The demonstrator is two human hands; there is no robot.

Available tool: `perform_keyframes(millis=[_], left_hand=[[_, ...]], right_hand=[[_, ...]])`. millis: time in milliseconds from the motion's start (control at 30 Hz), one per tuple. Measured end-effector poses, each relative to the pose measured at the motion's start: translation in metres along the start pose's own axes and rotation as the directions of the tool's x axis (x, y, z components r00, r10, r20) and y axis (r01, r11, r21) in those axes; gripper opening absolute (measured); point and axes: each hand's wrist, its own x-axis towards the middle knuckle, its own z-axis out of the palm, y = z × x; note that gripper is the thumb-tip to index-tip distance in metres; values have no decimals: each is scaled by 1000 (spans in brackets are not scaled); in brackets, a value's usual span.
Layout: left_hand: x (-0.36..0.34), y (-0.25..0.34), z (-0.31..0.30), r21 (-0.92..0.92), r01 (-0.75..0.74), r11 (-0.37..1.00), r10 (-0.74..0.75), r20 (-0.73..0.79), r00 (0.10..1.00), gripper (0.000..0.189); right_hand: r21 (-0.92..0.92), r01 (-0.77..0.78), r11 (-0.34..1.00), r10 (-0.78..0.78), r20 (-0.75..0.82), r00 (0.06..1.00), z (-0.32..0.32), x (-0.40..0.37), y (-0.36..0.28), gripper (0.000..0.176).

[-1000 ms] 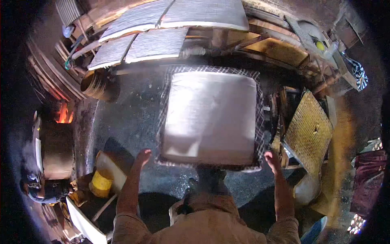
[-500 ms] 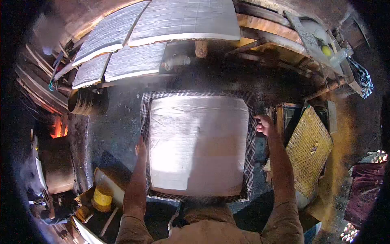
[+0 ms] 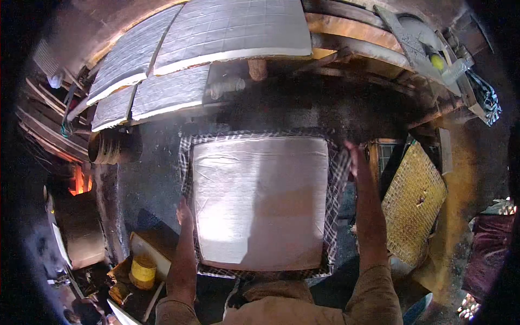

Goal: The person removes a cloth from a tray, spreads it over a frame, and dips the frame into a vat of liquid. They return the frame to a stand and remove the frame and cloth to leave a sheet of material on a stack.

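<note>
One white slab (image 3: 260, 203) lies between your left hand (image 3: 184, 212) and right hand (image 3: 353, 160), left nearer; near square, no clear long axis. It's inward of both sets of fingers, on checked cloth (image 3: 337, 181). Right fingers look pinched on the cloth's edge, left fingers by the opposite edge, can't tell grip

We've got a dark grey floor (image 3: 157, 184) in a dim room. Far side: rough timber rack (image 3: 352, 26) with a round wooden post (image 3: 258, 70) under it. Left: long planks (image 3: 54, 136), orange fire (image 3: 81, 181) glowing just beside their lower end. Right: ochre-brown strip (image 3: 463, 162) (floor or wall, we can't tell). Lower right, we see small bright specks of light (image 3: 469, 307).
</note>
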Motion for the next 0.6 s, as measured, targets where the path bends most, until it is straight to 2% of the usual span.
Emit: perform_keyframes(millis=[33, 67, 100, 133, 167, 233, 300, 400, 467, 500, 567, 600], left_hand=[[2, 1, -1, -12, -17, 1000, 17, 29, 999, 69], [3, 1, -2, -24, -34, 999, 35, 59, 998, 69], [3, 1, 2, -25, -35, 999, 36, 62, 997, 69], [3, 1, 6, -48, -60, 997, 61, 17, 998, 71], [3, 0, 9, -70, -86, 994, 85, -28, 996, 72], [-6, 9, 1, -68, -84, 994, 83, -16, 996, 73], [-22, 25, -10, -65, -81, 995, 81, -4, 997, 74], [-29, 34, -14, -133, -77, 988, 67, -78, 995, 74], [-3, 14, -3, 1, 119, 993, -119, -6, 993, 70], [3, 5, 3, 3, 117, 993, -117, 0, 993, 70], [9, -9, 11, -100, -187, 977, 183, -46, 982, 66], [10, -10, 10, -99, -188, 977, 185, -40, 982, 66]], right_hand=[[165, -58, 985, 52, 38, 998, -12, 17, -17, 46], [169, -59, 984, 54, 35, 998, -19, 35, -22, 46], [278, 189, 942, -191, -21, 981, -16, 44, -29, 43], [366, 423, 829, -416, -102, 904, -16, 47, -30, 40], [126, 550, 826, -546, -68, 835, -11, 48, -21, 39], [-267, 381, 885, -381, 56, 923, 19, -15, 10, 41], [-441, 342, 830, -313, 139, 939, 1, -33, 84, 40], [-448, 261, 855, -211, 159, 964, -43, -79, 178, 39], [-374, 205, 904, -157, 154, 975, -69, -114, 215, 39], [-338, 185, 923, -139, 154, 978, -81, -132, 230, 38], [-263, 158, 952, -120, 158, 980, -99, -158, 250, 38], [-224, 158, 962, -124, 160, 979, -107, -169, 261, 37]])
